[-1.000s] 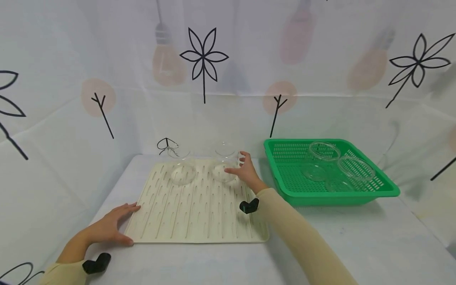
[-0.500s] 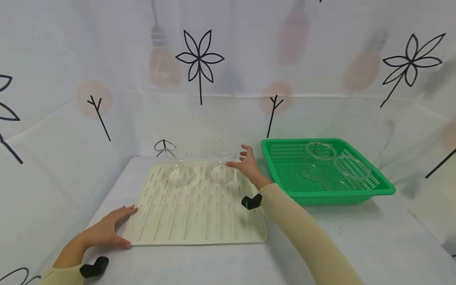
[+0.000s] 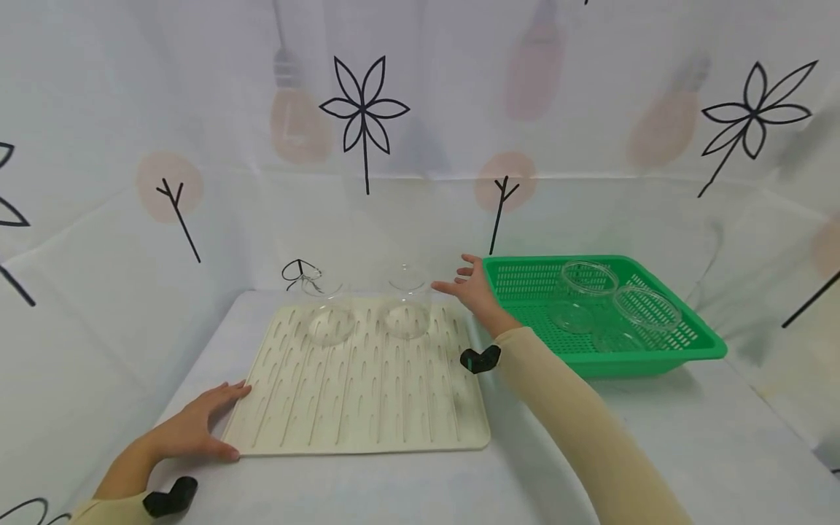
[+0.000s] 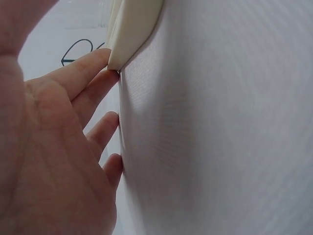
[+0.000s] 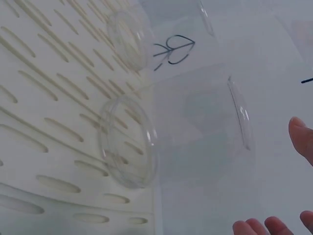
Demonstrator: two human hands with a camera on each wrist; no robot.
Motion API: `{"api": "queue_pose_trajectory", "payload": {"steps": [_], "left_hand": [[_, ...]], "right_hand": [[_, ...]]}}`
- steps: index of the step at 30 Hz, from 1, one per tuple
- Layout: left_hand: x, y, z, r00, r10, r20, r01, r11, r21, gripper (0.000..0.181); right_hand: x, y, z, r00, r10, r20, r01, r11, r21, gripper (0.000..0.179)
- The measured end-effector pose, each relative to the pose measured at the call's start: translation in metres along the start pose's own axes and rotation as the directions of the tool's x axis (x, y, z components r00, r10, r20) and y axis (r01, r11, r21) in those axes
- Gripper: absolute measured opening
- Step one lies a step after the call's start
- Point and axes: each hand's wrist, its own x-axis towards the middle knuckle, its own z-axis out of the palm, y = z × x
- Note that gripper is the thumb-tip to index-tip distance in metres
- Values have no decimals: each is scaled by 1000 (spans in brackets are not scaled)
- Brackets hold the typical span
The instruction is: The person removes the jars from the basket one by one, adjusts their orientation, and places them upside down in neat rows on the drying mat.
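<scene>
Kinda digging the bright green basket [image 3: 610, 366] with its see-through mesh pattern at right, next to totally clear jars [image 5: 195, 129] and a cream mat [image 3: 367, 394] with rows of slots, lower centre. Sleeves [image 3: 577, 430] are pale yellow, and the white backdrop [image 3: 420, 226] up top has black line flowers plus faded peachy-pink bulbs and dots.

Right wrist view crops far jar [image 5: 159, 28], seemingly blurred.

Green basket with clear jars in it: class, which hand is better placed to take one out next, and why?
Probably the right hand: it is empty and beside the green basket. The left hand touches the left edge of the cream mat, farther away.
</scene>
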Motion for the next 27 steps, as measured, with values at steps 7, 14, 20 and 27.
{"api": "queue_pose_trajectory", "payload": {"steps": [7,14,20,27], "left_hand": [[-2,1,1,1000,-3,2,3,1000,-3,94],[-2,1,0,1000,12,-9,-12,1000,-2,93],[-3,3,0,1000,-10,-2,10,1000,0,93],[-1,3,0,1000,-8,-5,8,1000,5,93]], "right_hand": [[-1,-4,-18,1000,-13,-23,14,999,45,88],[2,-8,-34,997,2,-73,2,999,54,88],[4,-9,-50,993,26,-117,-22,999,43,89],[4,-7,-69,987,31,-157,-21,998,63,87]]}}
